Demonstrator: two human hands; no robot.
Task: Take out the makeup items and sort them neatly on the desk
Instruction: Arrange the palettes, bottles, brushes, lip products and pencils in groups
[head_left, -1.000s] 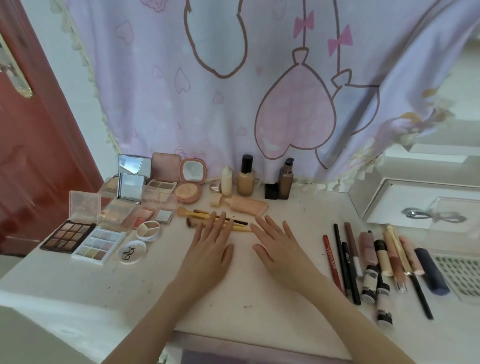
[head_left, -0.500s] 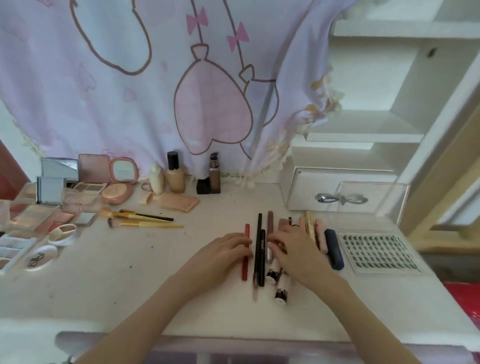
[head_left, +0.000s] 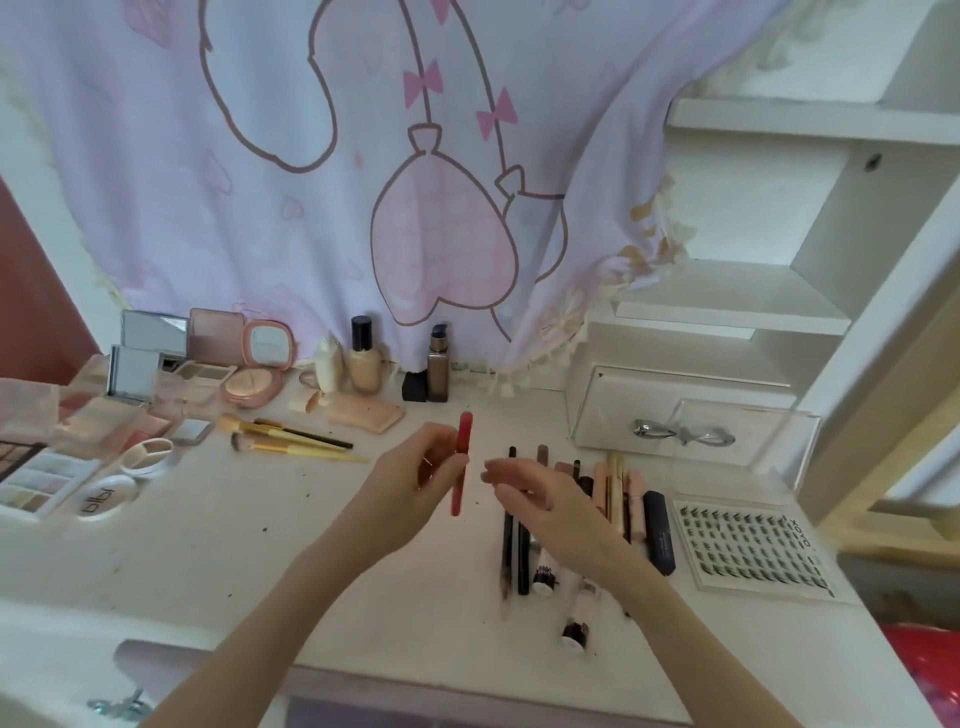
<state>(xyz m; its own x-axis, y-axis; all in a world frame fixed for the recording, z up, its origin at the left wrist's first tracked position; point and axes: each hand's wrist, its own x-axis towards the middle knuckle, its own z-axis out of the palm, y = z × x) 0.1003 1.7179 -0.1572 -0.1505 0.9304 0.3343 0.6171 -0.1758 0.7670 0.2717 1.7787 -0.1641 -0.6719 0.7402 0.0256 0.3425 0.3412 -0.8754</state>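
My left hand (head_left: 415, 478) pinches a red pencil (head_left: 460, 462) and holds it upright above the white desk (head_left: 208, 551). My right hand (head_left: 540, 499) hovers just right of it, fingers loosely bent, holding nothing. Under and beside the right hand lies a row of pencils, liners and tubes (head_left: 587, 519), partly hidden by the hand. Makeup brushes (head_left: 291, 441) lie left of centre. Eyeshadow palettes and compacts (head_left: 130, 415) are grouped at the far left. Foundation bottles (head_left: 363, 358) stand at the back.
A false-lash tray (head_left: 753, 545) lies at the right. Behind it stands a clear drawer box (head_left: 685, 410) with a silver curler. A lilac curtain (head_left: 363, 156) hangs behind the desk. White shelves (head_left: 779, 218) rise at the right.
The view swung right. My left hand lifted the red pencil off the desk from the left end of the row. My right hand rose off the row of tubes.
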